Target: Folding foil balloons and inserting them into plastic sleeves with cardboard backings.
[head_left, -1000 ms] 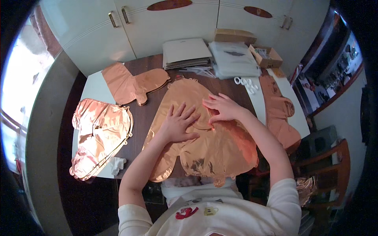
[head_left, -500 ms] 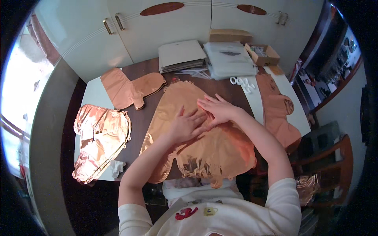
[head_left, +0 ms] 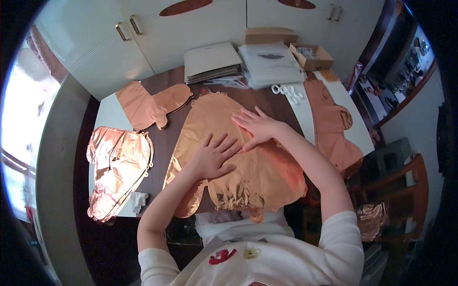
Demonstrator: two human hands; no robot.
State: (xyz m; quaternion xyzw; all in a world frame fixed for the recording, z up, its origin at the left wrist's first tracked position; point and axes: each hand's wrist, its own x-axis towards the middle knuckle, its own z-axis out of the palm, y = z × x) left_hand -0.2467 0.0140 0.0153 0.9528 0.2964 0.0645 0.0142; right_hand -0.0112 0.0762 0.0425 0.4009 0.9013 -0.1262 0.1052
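Note:
A large rose-gold foil balloon (head_left: pixel 248 178), uninflated, lies in front of me on the dark brown table (head_left: pixel 164 143), its crinkled lower edge hanging over the near side. My left hand (head_left: pixel 214 158) rests on its middle, palm down with the fingers spread. To the right and slightly farther away, my right hand (head_left: pixel 257 127) is also laid on the foil, fingers apart. Neither hand grips anything. The right forearm crosses over the balloon's right part, where the foil bulges and reflects reddish skin tones.
More flat foil pieces lie at far left (head_left: pixel 138 107), near left (head_left: pixel 119 167) and right (head_left: pixel 329 124). At the back are stacked cardboard sheets (head_left: pixel 212 59), clear plastic bags (head_left: pixel 272 66), a small carton (head_left: pixel 311 57) and white rings (head_left: pixel 286 90). A crumpled white tissue (head_left: pixel 139 202) sits near left.
My hands, close together before, are now farther apart on the foil. The left hand has slid left, its fingers spreading wider. The whole view has shifted slightly.

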